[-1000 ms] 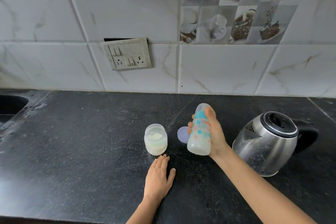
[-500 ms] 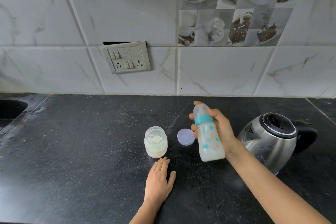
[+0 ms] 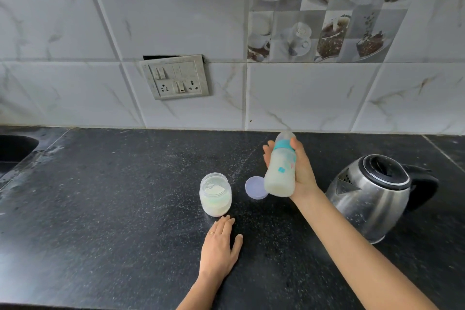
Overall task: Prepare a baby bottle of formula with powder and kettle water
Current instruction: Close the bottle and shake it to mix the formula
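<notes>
Though its print point(image 3: 282, 169) blurs, right hand point(image 3: 304, 173) grips bottle point(image 3: 278, 178).

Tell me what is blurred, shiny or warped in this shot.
Head view: the baby bottle in the right hand looks motion-smeared, its print unclear; head view: the steel kettle carries soft reflections, no harsh glare; head view: the wide-angle lens bends the wall tiles near the edges; light is diffuse, with faint shadow by the left hand.

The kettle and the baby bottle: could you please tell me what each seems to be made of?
The kettle looks like polished stainless steel, its body shiny and reflective; lid and handle look black plastic. The baby bottle seems translucent plastic, milky liquid showing through; teal collar probably plastic too.
</notes>
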Demonstrator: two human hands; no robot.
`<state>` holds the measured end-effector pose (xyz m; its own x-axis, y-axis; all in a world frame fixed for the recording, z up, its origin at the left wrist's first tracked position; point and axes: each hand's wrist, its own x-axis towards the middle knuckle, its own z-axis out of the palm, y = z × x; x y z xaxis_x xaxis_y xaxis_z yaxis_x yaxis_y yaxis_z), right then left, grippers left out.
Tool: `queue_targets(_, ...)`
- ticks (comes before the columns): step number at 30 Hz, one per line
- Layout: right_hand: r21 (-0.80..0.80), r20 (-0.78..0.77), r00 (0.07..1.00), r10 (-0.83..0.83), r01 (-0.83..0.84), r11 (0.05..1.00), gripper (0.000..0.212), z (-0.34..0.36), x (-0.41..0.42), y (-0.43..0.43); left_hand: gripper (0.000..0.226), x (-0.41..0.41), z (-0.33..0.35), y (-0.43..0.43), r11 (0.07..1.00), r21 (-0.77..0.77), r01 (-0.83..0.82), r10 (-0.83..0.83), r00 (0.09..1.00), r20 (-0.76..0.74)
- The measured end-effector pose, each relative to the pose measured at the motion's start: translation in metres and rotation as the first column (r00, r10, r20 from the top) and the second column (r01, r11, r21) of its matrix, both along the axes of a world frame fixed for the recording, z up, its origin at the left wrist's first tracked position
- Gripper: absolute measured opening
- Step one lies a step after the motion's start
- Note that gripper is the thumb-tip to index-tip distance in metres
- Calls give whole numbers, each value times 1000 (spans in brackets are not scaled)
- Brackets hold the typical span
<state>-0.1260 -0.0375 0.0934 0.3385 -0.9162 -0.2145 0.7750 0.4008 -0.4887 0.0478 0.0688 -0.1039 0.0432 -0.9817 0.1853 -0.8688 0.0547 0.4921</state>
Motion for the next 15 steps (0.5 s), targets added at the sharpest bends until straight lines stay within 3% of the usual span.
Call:
queue_targets(3, -122, -127, 985, 114, -130, 984, 37, -3, 2, 9, 51, 0, 0, 0, 1000, 0, -3, 3, 1000, 1)
queue_targets(5, -175, -127, 976, 179, -199, 964, 37, -2, 2, 16, 51, 0, 0, 0, 1000, 2, -4, 4, 1000, 5)
queue_targets(9, 25, 63, 995, 73, -75, 997, 39, 6, 3, 7, 51, 0, 0, 0, 1000, 0, -5, 5, 1000, 11)
queue_targets(11, 68, 115, 990, 86, -95, 993, 41, 5, 2, 8, 51, -1, 1, 1, 1000, 2, -6, 6, 1000, 4)
queue_targets(15, -161, 15, 968, 250, -244, 956, 44, -1, 2, 18, 51, 1, 1, 0, 1000, 1, -11, 11, 1000, 3)
